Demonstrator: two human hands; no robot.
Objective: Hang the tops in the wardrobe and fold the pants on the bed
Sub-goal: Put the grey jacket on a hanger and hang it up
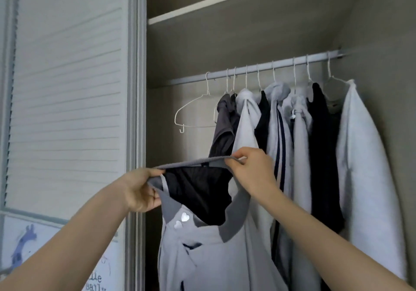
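Note:
I hold up a light grey top (pixel 202 252) with a darker grey collar, a black lining and two heart-shaped buttons, in front of the open wardrobe. My left hand (pixel 140 191) grips the left side of its collar. My right hand (pixel 249 166) pinches the collar's right side, stretching the neck opening wide. An empty white wire hanger (pixel 193 110) hangs on the rail (pixel 265 68) above and just left of the top. Right of that hanger, several tops (pixel 299 137) in grey, black and white hang on the same rail.
A white louvred wardrobe door (pixel 67 92) stands at the left, beside the door frame (pixel 135 110). A shelf (pixel 225 0) runs above the rail. The wardrobe's side wall (pixel 387 88) closes the right. A picture with a blue giraffe (pixel 24 245) sits at the lower left.

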